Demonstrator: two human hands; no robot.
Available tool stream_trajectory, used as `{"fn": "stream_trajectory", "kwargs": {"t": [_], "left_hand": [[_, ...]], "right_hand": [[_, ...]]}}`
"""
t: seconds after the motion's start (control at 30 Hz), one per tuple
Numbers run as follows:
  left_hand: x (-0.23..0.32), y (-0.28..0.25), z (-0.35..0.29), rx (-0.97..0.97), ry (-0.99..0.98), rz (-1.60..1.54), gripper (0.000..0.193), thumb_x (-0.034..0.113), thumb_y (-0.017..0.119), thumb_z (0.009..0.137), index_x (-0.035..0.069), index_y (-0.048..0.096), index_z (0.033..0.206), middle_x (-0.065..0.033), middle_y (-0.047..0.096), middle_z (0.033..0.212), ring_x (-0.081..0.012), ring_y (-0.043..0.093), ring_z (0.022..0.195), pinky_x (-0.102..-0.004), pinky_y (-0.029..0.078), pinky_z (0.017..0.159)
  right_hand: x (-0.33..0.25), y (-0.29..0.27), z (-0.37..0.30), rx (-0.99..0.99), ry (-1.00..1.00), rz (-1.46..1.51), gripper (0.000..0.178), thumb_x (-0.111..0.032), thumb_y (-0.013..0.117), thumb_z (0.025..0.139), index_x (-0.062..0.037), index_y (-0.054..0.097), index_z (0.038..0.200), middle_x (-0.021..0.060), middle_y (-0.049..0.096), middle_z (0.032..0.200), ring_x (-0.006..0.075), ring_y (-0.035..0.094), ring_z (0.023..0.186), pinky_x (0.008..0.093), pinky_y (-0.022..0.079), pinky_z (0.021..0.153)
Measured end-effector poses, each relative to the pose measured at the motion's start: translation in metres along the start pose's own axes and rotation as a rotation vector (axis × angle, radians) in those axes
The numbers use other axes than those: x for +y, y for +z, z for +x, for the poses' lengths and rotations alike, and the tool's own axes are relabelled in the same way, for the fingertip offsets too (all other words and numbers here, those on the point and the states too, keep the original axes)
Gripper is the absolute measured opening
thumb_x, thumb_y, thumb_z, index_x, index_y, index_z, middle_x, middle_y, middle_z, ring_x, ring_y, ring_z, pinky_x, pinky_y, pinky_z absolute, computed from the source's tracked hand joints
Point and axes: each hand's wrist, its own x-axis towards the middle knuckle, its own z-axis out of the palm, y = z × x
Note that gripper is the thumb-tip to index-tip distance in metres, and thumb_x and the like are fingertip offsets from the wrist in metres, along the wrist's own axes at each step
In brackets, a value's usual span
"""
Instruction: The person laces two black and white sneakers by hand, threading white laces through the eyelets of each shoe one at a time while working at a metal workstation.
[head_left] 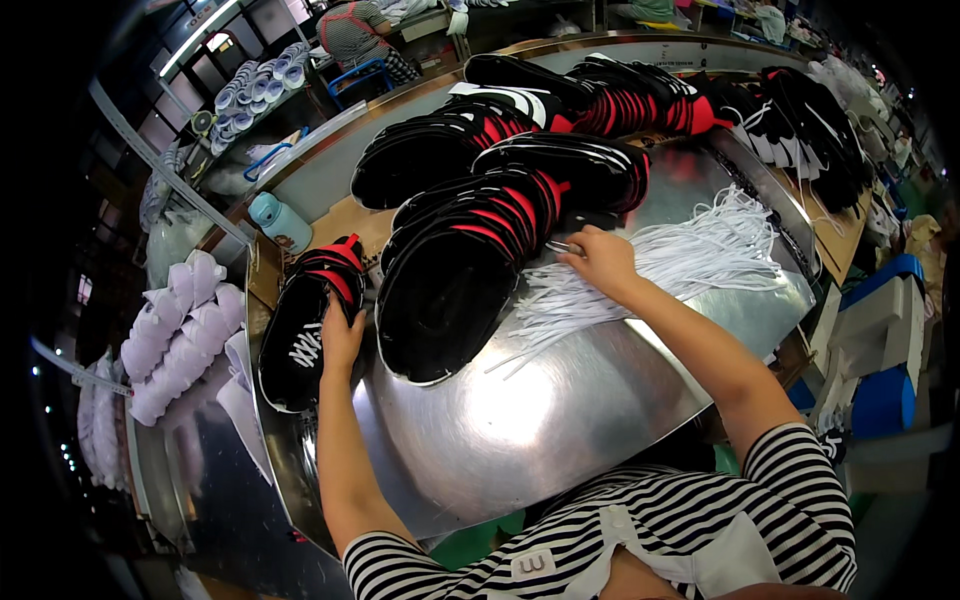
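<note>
My left hand (343, 335) grips a black shoe upper (285, 345) with red trim at its collar and white lacing down the middle, at the left edge of the metal table. Its fingers reach into the collar and are partly hidden. My right hand (603, 258) is closed around a thin metal tool (567, 248), whose exact kind I cannot make out. That hand rests over the left end of a spread bundle of white shoelaces (690, 250). Between my hands lies a row of nested black and red shoe uppers (440, 300), soles toward me.
More black uppers (430, 150) lie along the table's far side, with others (815, 130) at the far right. The metal table (480, 470) has a raised rim. A blue bottle (280, 222) stands at the left, near pale stacked shoe parts (185, 340). A person (352, 35) sits farther back.
</note>
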Motion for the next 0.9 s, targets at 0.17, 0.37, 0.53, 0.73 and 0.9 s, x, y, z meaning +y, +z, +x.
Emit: {"fn": "stream_trajectory", "kwargs": {"t": [0.17,0.37,0.53,0.73,0.9], "left_hand": [[0.050,-0.021,-0.046,0.363,0.147,0.006,0.040,0.012,0.068,0.089,-0.004,0.056,0.123,-0.0204,0.060,0.115,-0.0349,0.057,0.104,-0.0409,0.045,0.093],[0.124,0.000,-0.100,0.147,-0.212,-0.242,0.032,0.027,0.069,0.088,0.002,0.058,0.104,-0.0131,0.062,0.079,-0.0286,0.062,0.074,-0.0384,0.047,0.069],[0.135,-0.017,-0.101,0.148,-0.324,0.209,0.019,0.022,0.059,0.093,0.007,0.058,0.104,-0.0136,0.062,0.079,-0.0312,0.062,0.071,-0.0415,0.046,0.066],[0.219,-0.068,-0.129,0.619,-0.106,-0.423,0.016,0.005,0.066,0.089,0.001,0.058,0.103,-0.0074,0.056,0.101,-0.0172,0.054,0.091,-0.0288,0.044,0.083],[0.328,-0.078,-0.193,0.207,0.494,-0.059,0.037,0.008,0.071,0.071,0.006,0.060,0.106,-0.0151,0.058,0.112,-0.0306,0.054,0.100,-0.0426,0.041,0.086]], "right_hand": [[0.017,0.029,0.015,0.008,-0.030,0.016,0.014,-0.025,0.069,0.081,-0.0116,0.068,0.085,0.0081,0.062,0.085,0.0303,0.065,0.079,0.0425,0.050,0.068],[-0.036,-0.054,-0.004,0.072,-0.080,0.588,0.009,-0.009,0.067,0.087,-0.0046,0.062,0.093,0.0058,0.062,0.080,0.0152,0.059,0.070,0.0288,0.045,0.063],[-0.113,-0.199,-0.049,0.091,-0.479,1.437,0.008,-0.004,0.057,0.095,-0.0048,0.052,0.101,0.0077,0.065,0.085,0.0015,0.041,0.051,0.0165,0.032,0.043],[-0.042,-0.246,-0.119,0.243,-0.167,1.587,0.015,-0.007,0.053,0.097,-0.0004,0.054,0.111,0.0074,0.056,0.083,0.0008,0.038,0.049,0.0141,0.029,0.043],[0.017,-0.209,-0.179,-0.060,0.309,1.596,0.015,-0.015,0.058,0.096,-0.0001,0.058,0.100,0.0029,0.056,0.068,0.0009,0.037,0.047,0.0143,0.027,0.045]]}}
